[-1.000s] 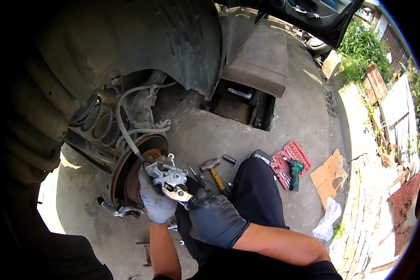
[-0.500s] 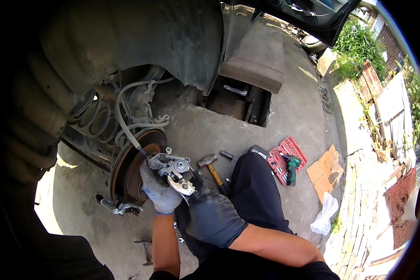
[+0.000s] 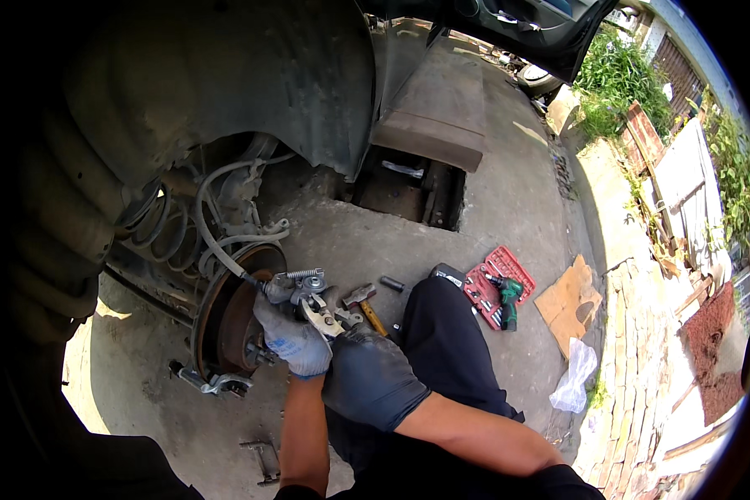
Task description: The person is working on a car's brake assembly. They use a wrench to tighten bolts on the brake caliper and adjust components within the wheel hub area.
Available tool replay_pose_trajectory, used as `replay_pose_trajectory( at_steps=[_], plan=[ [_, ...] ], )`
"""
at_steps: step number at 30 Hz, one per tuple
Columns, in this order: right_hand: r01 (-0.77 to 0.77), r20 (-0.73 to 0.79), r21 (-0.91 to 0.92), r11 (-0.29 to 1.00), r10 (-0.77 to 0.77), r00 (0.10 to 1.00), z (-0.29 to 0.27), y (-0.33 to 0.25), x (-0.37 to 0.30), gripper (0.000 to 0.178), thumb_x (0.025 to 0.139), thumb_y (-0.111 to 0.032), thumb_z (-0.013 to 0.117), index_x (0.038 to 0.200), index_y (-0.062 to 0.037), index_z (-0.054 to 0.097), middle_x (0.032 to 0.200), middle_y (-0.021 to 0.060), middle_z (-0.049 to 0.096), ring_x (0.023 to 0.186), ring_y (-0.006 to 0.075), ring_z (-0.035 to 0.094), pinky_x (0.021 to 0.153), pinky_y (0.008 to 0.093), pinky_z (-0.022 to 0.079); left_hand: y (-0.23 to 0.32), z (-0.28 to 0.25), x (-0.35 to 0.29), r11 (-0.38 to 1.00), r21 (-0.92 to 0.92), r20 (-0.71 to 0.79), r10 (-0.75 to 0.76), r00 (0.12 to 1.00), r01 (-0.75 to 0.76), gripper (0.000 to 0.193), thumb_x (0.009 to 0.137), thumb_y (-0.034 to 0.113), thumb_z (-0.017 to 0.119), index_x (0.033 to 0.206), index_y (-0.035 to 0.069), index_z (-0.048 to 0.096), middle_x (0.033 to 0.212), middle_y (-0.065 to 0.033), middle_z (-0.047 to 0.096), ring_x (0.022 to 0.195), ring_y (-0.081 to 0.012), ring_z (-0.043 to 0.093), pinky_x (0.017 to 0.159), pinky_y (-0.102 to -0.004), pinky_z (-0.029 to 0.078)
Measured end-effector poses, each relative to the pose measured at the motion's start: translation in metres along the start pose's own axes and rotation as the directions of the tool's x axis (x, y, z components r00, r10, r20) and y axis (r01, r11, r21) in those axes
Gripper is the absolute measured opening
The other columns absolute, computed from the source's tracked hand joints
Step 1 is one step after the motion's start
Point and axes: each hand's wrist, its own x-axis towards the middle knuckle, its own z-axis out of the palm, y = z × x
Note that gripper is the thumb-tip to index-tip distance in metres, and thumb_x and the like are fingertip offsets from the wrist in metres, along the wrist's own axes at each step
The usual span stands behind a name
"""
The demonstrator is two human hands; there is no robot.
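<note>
While the rusty brake disc (image 3: 223, 332) stands at the left, the black-gloved right hand (image 3: 368, 371) clenches and the pale-gloved left hand (image 3: 297, 340) grasps the brake caliper (image 3: 312, 283), just right of the disc; a pale metal piece (image 3: 318, 318) runs into the right grip. The step seems to be working the caliper's mechanism; the next move calls for steady left support.

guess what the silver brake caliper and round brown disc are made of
Silver brake caliper: metal, probably aluminium or plated steel, given its grey sheen. Round brown disc: probably iron or steel; its matt brown surface looks rusted.
</note>
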Motion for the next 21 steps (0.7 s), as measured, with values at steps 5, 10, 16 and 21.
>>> replay_pose_trajectory(
  at_steps=[5, 10, 16, 21],
  plan=[
    [-0.024, 0.024, -0.003, 1.000, 0.024, 0.999, -0.010, -0.001, 0.006, 0.024, 0.079, -0.015, 0.075, 0.091, 0.0055, 0.079, 0.096, 0.0307, 0.076, 0.093, 0.0480, 0.077, 0.086, 0.0545, 0.063, 0.009, 0.010, 0.002, 0.953, 0.278, -0.005, 0.127, 0.992, -0.121, 0.092, 0.077, 0.011, 0.106, 0.146, -0.004, 0.048, 0.133, -0.0147, 0.062, 0.116, -0.0251, 0.069, 0.103, -0.0409, 0.062],
    [-0.148, 0.174, 0.148, 0.978, 0.122, 0.977, -0.021, 0.005, -0.002, 0.022, 0.085, -0.017, 0.072, 0.092, 0.0040, 0.076, 0.091, 0.0314, 0.075, 0.086, 0.0509, 0.076, 0.081, 0.0562, 0.062, 0.009, 0.012, 0.002, 0.847, 0.507, -0.028, 0.201, 0.979, -0.160, 0.096, 0.073, 0.016, 0.109, 0.145, -0.005, 0.048, 0.128, -0.0179, 0.065, 0.114, -0.0268, 0.070, 0.099, -0.0406, 0.061],
    [-0.086, 0.015, 0.176, 0.981, 0.085, 0.996, -0.058, 0.077, -0.013, 0.020, 0.089, -0.018, 0.073, 0.090, 0.0021, 0.074, 0.088, 0.0295, 0.074, 0.088, 0.0498, 0.075, 0.079, 0.0559, 0.059, -0.011, 0.006, -0.007, 0.932, 0.347, -0.003, 0.116, 0.993, -0.108, 0.098, 0.070, 0.005, 0.105, 0.148, -0.007, 0.047, 0.130, -0.0167, 0.067, 0.110, -0.0247, 0.071, 0.096, -0.0422, 0.064],
    [-0.419, 0.091, -0.078, 0.905, 0.425, 0.901, -0.015, 0.241, 0.056, 0.029, 0.086, -0.023, 0.075, 0.098, 0.0027, 0.082, 0.102, 0.0315, 0.077, 0.103, 0.0477, 0.077, 0.096, 0.0542, 0.062, 0.005, 0.008, -0.014, 0.966, 0.257, 0.002, 0.014, 1.000, -0.014, 0.102, 0.067, 0.003, 0.104, 0.150, -0.008, 0.046, 0.129, -0.0178, 0.068, 0.112, -0.0256, 0.071, 0.097, -0.0423, 0.062]
  ],
)
